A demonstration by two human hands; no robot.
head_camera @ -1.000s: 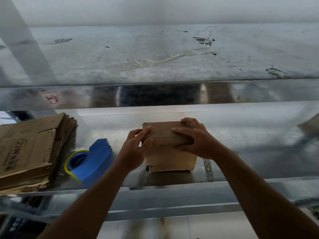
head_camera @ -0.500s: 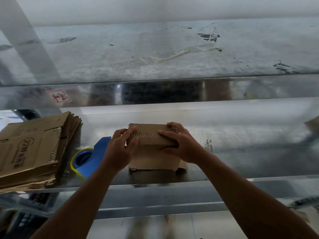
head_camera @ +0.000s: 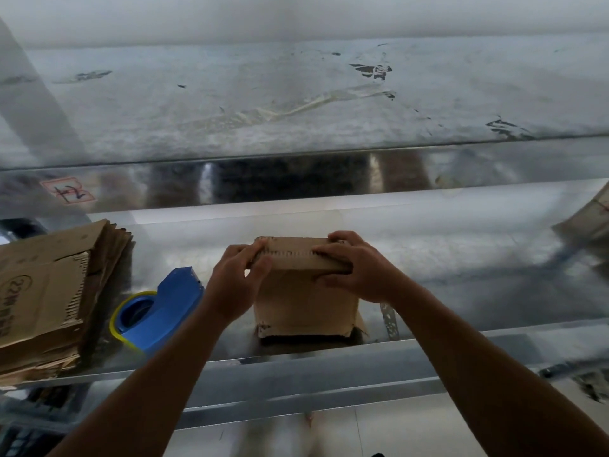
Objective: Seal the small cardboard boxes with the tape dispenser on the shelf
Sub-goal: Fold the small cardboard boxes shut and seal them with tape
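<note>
**While its top flaps are held down, the box (head_camera: 303,305) stands near the shelf's (head_camera: 461,285) front edge**

At the left end I see a stack of flattened cardboard (head_camera: 49,291), then the blue tape dispenser (head_camera: 161,308) lying untouched just left of the box. My left hand (head_camera: 235,282) pinches the box's top left corner. My right hand (head_camera: 357,270) curls over the top right.

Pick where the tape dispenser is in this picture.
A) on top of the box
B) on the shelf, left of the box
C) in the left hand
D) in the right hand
B: the dispenser lies untouched on the shelf, left of the box, while the left hand and right hand grip the box's top.
</note>
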